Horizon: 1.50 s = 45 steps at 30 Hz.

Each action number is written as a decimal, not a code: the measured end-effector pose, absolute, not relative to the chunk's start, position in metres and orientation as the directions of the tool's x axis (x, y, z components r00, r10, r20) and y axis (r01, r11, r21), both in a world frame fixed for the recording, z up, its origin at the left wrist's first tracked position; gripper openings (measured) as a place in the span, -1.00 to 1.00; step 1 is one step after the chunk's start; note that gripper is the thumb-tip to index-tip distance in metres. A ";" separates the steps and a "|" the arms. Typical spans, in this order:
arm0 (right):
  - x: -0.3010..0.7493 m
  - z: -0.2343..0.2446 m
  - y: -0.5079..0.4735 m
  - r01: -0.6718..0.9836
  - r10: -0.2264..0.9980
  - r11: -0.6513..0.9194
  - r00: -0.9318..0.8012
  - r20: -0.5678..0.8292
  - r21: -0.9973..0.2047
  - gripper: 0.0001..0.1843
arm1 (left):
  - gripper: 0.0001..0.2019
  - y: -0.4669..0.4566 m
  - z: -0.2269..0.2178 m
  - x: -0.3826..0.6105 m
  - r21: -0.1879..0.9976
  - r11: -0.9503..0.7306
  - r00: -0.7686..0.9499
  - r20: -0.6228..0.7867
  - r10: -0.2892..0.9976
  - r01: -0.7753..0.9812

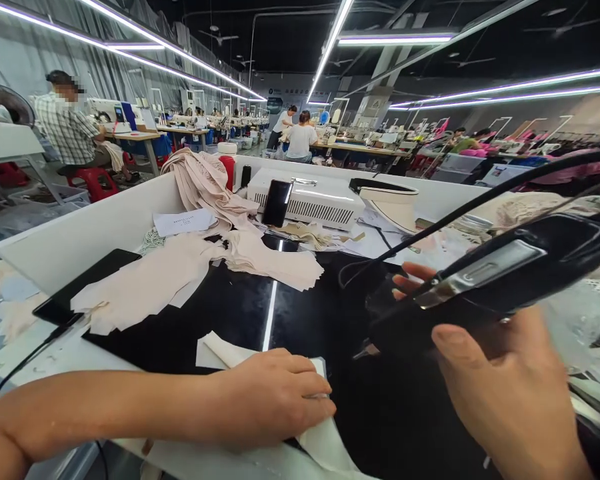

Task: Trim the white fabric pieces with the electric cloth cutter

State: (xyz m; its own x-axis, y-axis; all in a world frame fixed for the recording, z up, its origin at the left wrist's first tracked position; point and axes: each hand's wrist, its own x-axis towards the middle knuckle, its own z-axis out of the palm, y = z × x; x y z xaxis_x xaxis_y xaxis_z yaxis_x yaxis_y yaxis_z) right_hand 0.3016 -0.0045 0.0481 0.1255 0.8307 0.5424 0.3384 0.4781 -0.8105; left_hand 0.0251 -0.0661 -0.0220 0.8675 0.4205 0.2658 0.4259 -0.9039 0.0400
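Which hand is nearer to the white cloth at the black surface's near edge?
Left. The left hand rests on the white cloth; the right hand is off to the cloth's right, around the black corded tool.

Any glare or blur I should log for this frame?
In the head view, the ceiling lights burn out to white, and a bright reflection streaks the glossy black tabletop; also in the head view, the black tool looks blurred lower down, perhaps from motion.

Left forearm (pixel 130 403) roughly level, left grip (pixel 280 397) palm down, fingers (pixel 313 385) bent; right grip (pixel 510 387) raised, thumb (pixel 457 343) apart from fingers
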 end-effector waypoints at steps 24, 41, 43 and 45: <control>0.235 0.038 -0.015 -0.115 0.791 0.591 0.278 0.546 -0.798 -0.39 | -0.73 -0.080 -0.038 0.041 -0.069 -0.847 0.786 0.420 0.454 0.527; 0.230 0.032 -0.018 -0.103 0.789 0.589 0.287 0.543 -0.802 -0.34 | -0.74 -0.084 -0.054 0.040 -0.022 -0.833 0.776 0.377 0.506 0.553; 0.232 0.034 -0.018 -0.097 0.801 0.576 0.264 0.537 -0.812 -0.33 | -0.72 -0.085 -0.055 0.040 -0.030 -0.832 0.775 0.384 0.502 0.553; 0.233 0.035 -0.018 -0.094 0.803 0.575 0.257 0.538 -0.813 -0.34 | -0.70 -0.086 -0.056 0.041 -0.040 -0.826 0.768 0.395 0.503 0.562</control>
